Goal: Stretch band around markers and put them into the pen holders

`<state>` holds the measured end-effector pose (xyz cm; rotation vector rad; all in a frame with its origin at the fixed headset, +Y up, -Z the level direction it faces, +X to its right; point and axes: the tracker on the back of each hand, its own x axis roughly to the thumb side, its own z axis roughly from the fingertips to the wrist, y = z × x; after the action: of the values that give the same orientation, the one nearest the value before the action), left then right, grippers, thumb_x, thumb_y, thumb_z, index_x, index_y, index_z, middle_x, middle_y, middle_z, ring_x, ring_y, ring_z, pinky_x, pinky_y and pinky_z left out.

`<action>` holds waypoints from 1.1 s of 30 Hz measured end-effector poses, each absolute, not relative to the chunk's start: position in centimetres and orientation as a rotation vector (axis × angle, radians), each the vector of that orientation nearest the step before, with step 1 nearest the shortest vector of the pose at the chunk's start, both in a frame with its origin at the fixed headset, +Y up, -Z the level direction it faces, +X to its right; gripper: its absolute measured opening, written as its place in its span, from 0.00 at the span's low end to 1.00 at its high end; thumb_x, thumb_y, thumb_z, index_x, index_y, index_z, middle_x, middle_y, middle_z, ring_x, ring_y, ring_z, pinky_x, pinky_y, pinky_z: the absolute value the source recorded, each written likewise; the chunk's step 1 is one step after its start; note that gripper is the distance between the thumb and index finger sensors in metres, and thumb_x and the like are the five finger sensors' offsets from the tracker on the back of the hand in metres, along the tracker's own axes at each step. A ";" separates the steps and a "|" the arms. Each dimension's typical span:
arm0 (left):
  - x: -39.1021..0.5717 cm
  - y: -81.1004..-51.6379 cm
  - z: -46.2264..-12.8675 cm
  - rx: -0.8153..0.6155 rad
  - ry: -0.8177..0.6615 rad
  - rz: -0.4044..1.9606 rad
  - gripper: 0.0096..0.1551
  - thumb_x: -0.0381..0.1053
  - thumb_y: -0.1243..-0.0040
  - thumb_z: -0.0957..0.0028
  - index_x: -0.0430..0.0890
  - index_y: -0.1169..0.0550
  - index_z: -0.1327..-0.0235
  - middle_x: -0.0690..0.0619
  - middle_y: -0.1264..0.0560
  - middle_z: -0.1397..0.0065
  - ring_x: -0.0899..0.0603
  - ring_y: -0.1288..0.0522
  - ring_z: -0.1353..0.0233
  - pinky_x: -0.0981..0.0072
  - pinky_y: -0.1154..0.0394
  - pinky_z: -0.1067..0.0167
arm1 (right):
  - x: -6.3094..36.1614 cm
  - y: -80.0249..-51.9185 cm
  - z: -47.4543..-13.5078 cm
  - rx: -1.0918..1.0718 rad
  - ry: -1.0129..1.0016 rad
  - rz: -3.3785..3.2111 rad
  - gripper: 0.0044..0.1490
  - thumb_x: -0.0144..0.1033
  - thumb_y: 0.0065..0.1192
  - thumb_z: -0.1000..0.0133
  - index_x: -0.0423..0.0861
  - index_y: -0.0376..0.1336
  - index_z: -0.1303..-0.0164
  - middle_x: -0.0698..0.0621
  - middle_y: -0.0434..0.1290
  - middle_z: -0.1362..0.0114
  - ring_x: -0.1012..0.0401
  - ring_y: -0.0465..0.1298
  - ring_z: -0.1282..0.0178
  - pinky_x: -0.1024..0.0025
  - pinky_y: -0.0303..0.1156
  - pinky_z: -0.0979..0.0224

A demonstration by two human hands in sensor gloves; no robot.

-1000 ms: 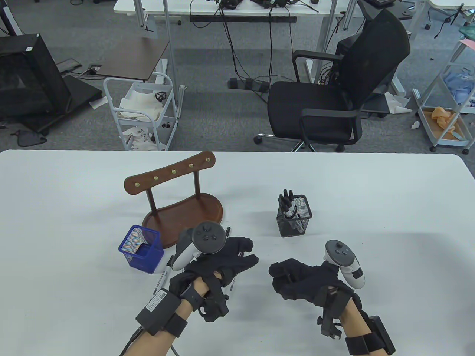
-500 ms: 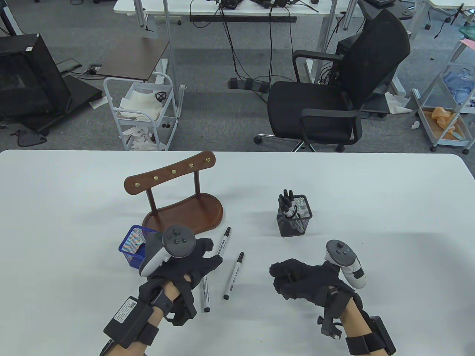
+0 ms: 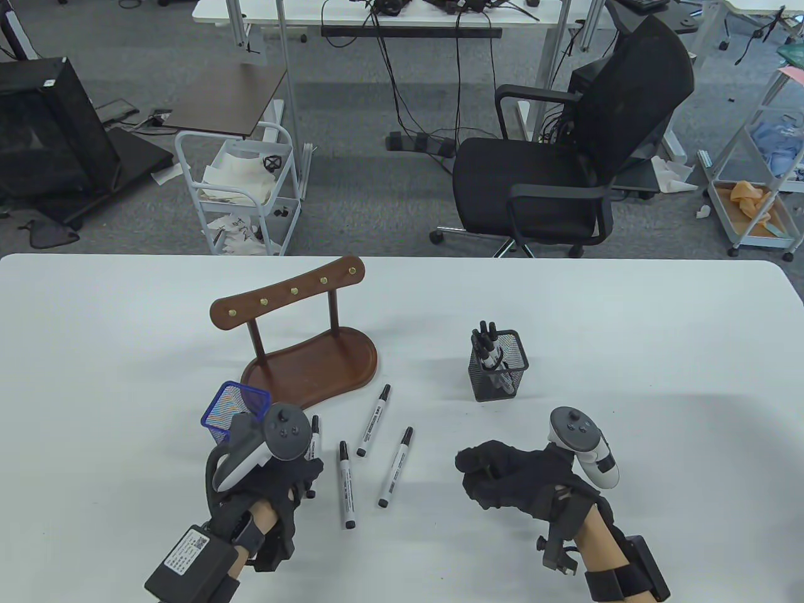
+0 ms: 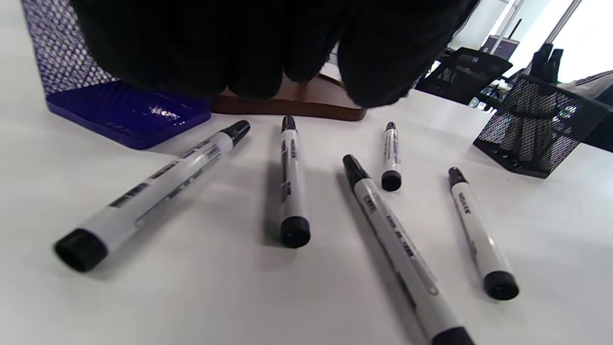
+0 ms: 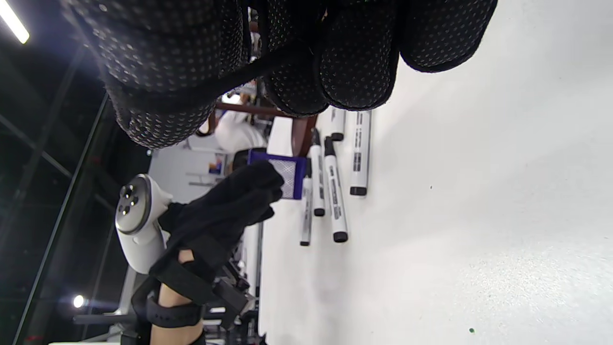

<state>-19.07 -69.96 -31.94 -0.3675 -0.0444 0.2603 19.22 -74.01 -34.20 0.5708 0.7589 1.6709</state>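
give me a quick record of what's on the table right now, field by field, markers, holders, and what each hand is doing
loose markers: five lying flat and apart on the table, e.g., none banded
black mesh holder: upright, markers already standing inside
blue mesh holder: upright beside the wooden stand, contents unclear
left hand: above the table near the blue holder, fingers curled, holding nothing visible
right hand: fingers curled; whether it grips a band cannot be told

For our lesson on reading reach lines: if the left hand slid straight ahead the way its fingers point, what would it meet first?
Probably the nearest marker just ahead of the left hand; the blue pen holder sits slightly left. Depth is uncertain.
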 end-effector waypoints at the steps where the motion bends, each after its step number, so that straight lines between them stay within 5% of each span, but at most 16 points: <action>1: -19.1 -70.2 -31.9 -0.371 -0.036 0.240 0.39 0.49 0.34 0.40 0.34 0.32 0.20 0.24 0.31 0.19 0.16 0.33 0.23 0.29 0.28 0.34 | 19.2 -74.0 -34.2 0.571 0.759 1.672 0.38 0.46 0.78 0.49 0.57 0.63 0.28 0.48 0.78 0.34 0.49 0.78 0.41 0.40 0.68 0.29; 16: -19.1 -71.9 -32.1 -0.350 0.065 0.056 0.41 0.44 0.30 0.42 0.25 0.31 0.22 0.12 0.33 0.22 0.23 0.28 0.25 0.35 0.23 0.37 | 19.1 -74.1 -34.1 0.574 0.768 1.692 0.37 0.45 0.78 0.49 0.56 0.64 0.29 0.47 0.79 0.34 0.49 0.78 0.42 0.40 0.68 0.29; 33: -18.8 -74.0 -32.9 -0.354 0.147 -0.098 0.40 0.44 0.29 0.43 0.21 0.28 0.26 0.32 0.28 0.23 0.30 0.20 0.35 0.41 0.21 0.42 | 19.0 -74.1 -34.2 0.573 0.773 1.699 0.36 0.45 0.78 0.49 0.55 0.65 0.30 0.47 0.79 0.35 0.49 0.79 0.43 0.40 0.69 0.30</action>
<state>-18.77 -73.99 -32.92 -0.3539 0.1474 -0.0980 19.05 -74.15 -34.17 0.5734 0.7734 1.6987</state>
